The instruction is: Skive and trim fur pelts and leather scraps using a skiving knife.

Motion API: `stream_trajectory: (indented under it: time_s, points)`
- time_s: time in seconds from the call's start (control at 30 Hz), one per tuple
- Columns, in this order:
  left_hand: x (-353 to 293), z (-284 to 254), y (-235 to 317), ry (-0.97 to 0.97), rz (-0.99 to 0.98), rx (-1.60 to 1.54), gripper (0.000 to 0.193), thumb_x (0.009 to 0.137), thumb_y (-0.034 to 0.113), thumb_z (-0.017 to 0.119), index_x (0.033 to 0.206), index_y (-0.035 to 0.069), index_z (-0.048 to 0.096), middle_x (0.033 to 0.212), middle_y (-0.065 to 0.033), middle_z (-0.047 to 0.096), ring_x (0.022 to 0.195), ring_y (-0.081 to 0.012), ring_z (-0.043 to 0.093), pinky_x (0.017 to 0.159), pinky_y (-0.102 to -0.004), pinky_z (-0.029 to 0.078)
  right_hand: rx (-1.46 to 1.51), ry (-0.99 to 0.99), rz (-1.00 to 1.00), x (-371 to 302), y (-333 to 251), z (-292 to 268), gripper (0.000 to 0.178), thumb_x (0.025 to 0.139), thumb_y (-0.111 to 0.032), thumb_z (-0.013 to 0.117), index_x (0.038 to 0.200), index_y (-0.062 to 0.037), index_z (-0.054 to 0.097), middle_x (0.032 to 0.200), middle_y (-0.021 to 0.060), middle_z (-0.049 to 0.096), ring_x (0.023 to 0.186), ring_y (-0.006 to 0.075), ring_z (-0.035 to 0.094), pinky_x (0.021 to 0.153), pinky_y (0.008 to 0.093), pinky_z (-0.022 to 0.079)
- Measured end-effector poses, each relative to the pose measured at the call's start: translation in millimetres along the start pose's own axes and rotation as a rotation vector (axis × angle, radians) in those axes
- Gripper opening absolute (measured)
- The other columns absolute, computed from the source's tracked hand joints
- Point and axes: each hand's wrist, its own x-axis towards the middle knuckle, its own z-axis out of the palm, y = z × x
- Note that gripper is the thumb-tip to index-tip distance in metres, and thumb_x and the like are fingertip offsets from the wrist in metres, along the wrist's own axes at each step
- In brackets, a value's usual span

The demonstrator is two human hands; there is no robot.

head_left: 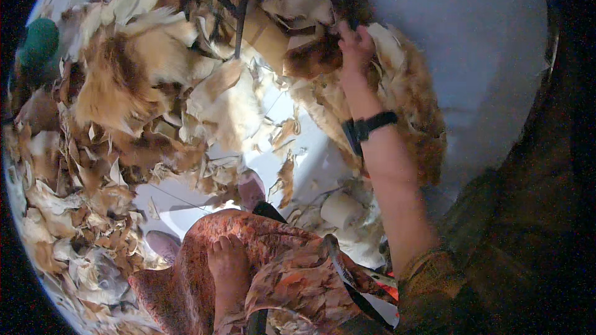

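Note:
My right hand is stretched far out over a heap of fur scraps at the upper middle, a dark band on its wrist. Its fingers look apart and lie against a dark brown fur piece; no firm hold shows. Beside that wrist, a long tan fur piece hangs down to the right. My left hand rests on my knee with its fingers lying on the reddish patterned cloth over my lap. It holds nothing.
Fur and hide scraps cover the floor at the left. Dark metal legs stand among them. A green round object sits at the far left. Near my lap lies a pale roll. Two pinkish shoes show below. A pale surface fills the right.

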Motion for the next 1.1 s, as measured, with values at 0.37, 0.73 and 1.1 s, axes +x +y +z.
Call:
stream_trajectory:
  time_s: [0.37,0.73,1.1]
  points:
    - [-7,8,-9,0.029,0.015,0.094,0.020,0.076,0.015,0.056,0.092,0.003,0.059,0.079,-0.0068,0.055,0.071,-0.0215,0.058,0.061,-0.0357,0.049,-0.617,0.040,-0.823,45,-13,143,0.039,0.064,-0.009,0.070,0.100,0.0011,0.058,0.094,0.0201,0.064,0.091,0.0396,0.060,0.080,0.0456,0.048]
    - [-8,8,-13,0.010,-0.030,0.056,0.020,0.077,0.015,0.057,0.094,0.003,0.059,0.081,-0.0085,0.058,0.074,-0.0238,0.060,0.061,-0.0358,0.050,-0.792,-0.556,-0.524,-5,27,117,0.061,0.076,-0.016,0.067,0.128,0.0048,0.044,0.112,0.0197,0.059,0.101,0.0340,0.056,0.088,0.0379,0.046]
    - [8,6,4,-0.090,0.022,0.009,0.022,0.079,0.014,0.056,0.097,0.002,0.058,0.089,-0.0103,0.059,0.076,-0.0230,0.060,0.061,-0.0349,0.050,-0.274,-0.117,-0.292,90,76,25,0.059,0.067,-0.007,0.076,0.121,-0.0001,0.053,0.110,0.0104,0.062,0.097,0.0266,0.059,0.087,0.0365,0.045]
